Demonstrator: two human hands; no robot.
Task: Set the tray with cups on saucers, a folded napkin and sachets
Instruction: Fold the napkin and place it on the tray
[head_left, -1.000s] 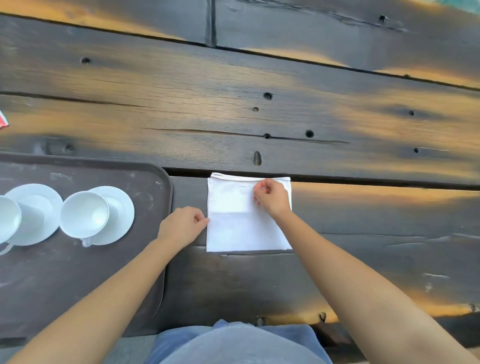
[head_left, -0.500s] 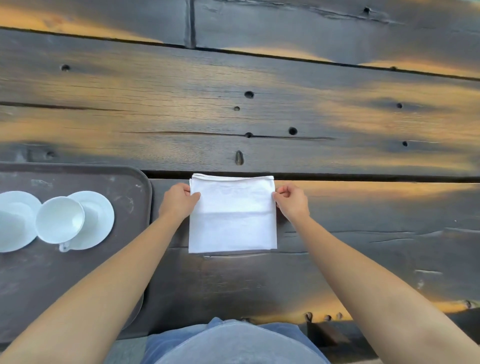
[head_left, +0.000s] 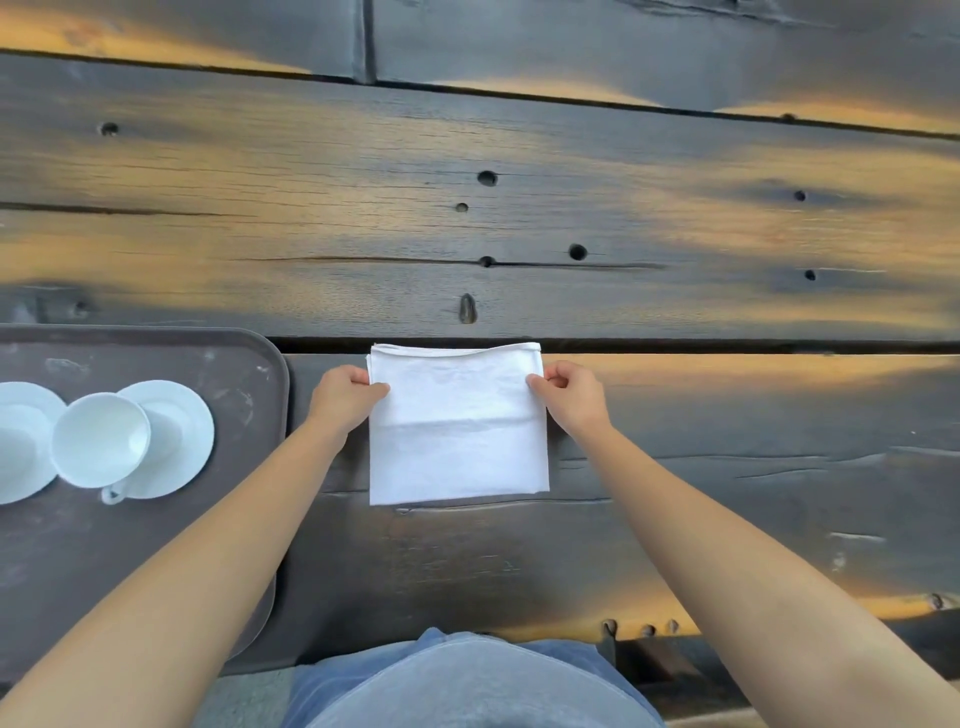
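A dark, weathered wooden desk (head_left: 571, 218) of broad planks, worn to orange in patches and dotted with knot holes, fills the view. On its left side sits a dark brown tray (head_left: 249, 374) with rounded corners, its surface scuffed with pale marks, reaching to the near edge of the desk. The person's two bare forearms reach forward from the bottom of the frame, above a lap in blue fabric.

Just right of the tray, apart from its rim, a white folded napkin (head_left: 457, 447) lies flat on the desk as a near-square, its far edge showing stacked layers along the gap between two planks and a faint crease running across its middle.

On the tray stands a white saucer (head_left: 182, 441) carrying a white cup (head_left: 98, 439), which sits toward the saucer's left side with its handle pointing toward the near edge. A second saucer (head_left: 21, 441) is cut off by the left border of the frame, just beside the cup.

The left hand (head_left: 345, 397) pinches the napkin's left edge near the far corner, fingers curled closed on the cloth. The right hand (head_left: 571, 395) grips the right edge opposite it in the same way.
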